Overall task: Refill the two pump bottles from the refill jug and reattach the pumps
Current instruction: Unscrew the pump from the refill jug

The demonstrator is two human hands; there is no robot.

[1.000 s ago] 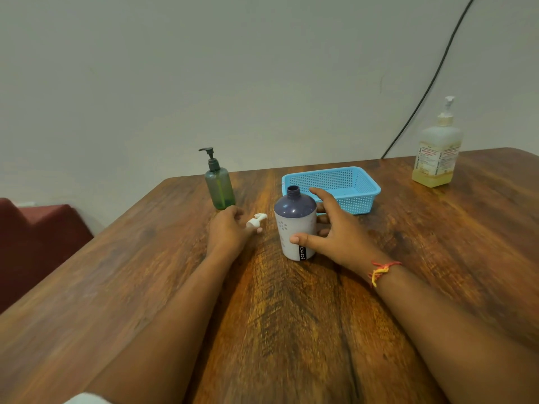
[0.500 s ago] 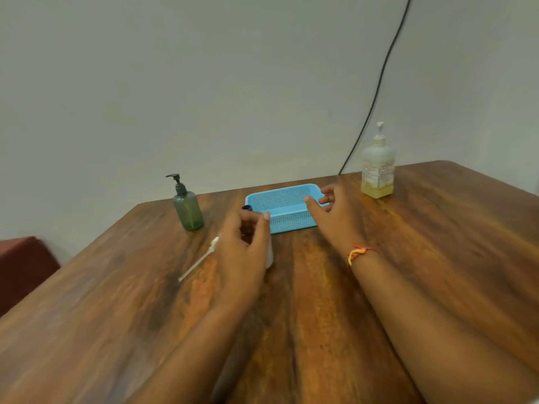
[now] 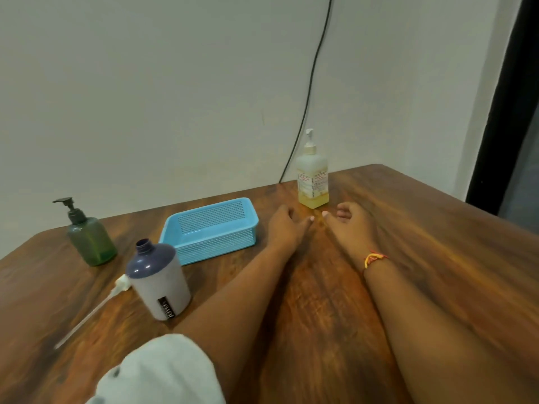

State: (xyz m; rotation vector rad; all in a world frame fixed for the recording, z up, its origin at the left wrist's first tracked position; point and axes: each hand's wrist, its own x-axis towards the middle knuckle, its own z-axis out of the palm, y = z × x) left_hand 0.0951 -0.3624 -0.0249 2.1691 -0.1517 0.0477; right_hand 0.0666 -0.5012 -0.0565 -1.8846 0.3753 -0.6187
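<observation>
The yellow pump bottle point(image 3: 312, 182) stood on the desk point(image 3: 443, 258) just beyond and between the left hand point(image 3: 284, 227) and right hand point(image 3: 354, 228), whose loosely curled fingers point(image 3: 344, 212) held nothing.

A plain room: wooden table point(image 3: 437, 258), bare wall point(image 3: 145, 83), hanging cable point(image 3: 307, 97).

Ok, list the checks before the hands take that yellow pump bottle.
1. White bottle with purple top upright, neck open: ok.
2. Its pump off, lying on the table left of it: ok.
3. Left hand and right hand empty, just short of the yellow-liquid pump bottle: ok.
4. Yellow-liquid pump bottle upright, reach clear of the blue basket: ok.
5. Green pump bottle opened: not ok, pump on.
6. Level inside white bottle: cannot tell.
</observation>
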